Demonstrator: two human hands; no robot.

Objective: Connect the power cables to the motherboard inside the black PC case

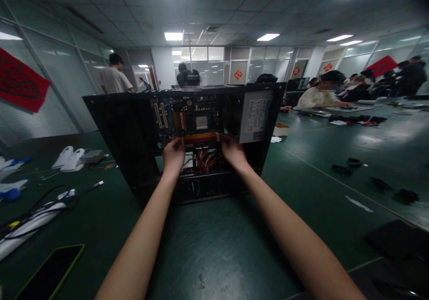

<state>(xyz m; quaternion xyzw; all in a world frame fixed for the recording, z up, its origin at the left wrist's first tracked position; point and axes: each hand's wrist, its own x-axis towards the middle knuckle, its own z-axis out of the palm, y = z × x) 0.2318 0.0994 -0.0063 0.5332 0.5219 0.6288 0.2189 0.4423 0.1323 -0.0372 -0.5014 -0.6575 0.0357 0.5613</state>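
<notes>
One red-and-yellow bank of slots (201, 137) runs along the lower edge of one motherboard (201, 108) in one black metal computer case (122, 135), its wide side open. Of two hands, the left hand (173, 155) is at the bank's left end, the right hand (233, 151) at its right; whether either clamps it I cannot tell. One tangle of coloured wires (206, 161) sits just below, one boxy grey power supply (256, 116) upper right. Smooth green tabletop (208, 246) spreads before the case's near edge.

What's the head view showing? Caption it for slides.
Left hand and right hand reach inside an open computer case on a green table.
</notes>
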